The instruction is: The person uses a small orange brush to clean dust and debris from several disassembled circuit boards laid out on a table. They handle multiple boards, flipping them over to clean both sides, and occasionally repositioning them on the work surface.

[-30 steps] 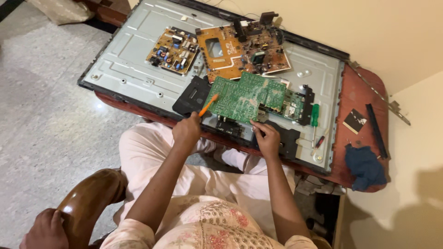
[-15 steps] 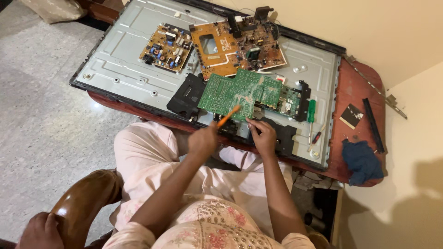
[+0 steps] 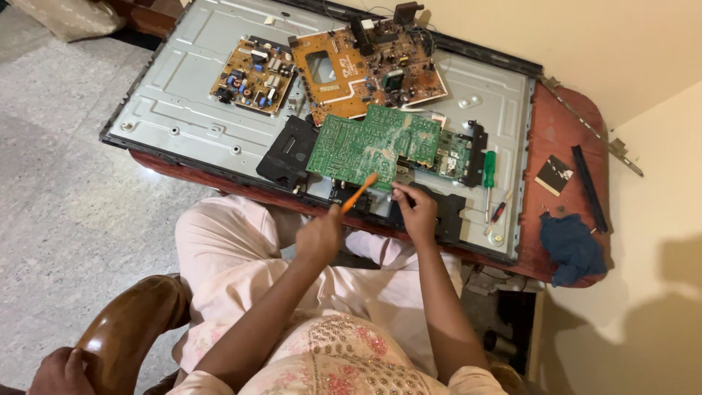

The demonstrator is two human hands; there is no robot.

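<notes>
Left hand [image 3: 319, 238] clamped on orange screwdriver [image 3: 359, 192], tip at green circuit board [image 3: 373, 146]. Right hand [image 3: 417, 212] fingers pinched together at board's near edge.

You are in a home doing repair work, not a fitted workshop: just beyond your hands an opened flat-screen television back panel [image 3: 183, 110] lies on a red wooden table [image 3: 563, 132] against a cream wall [image 3: 585, 36], with speckled stone flooring [image 3: 66, 175] to their left and a polished wooden chair arm [image 3: 124, 336] below them.
</notes>
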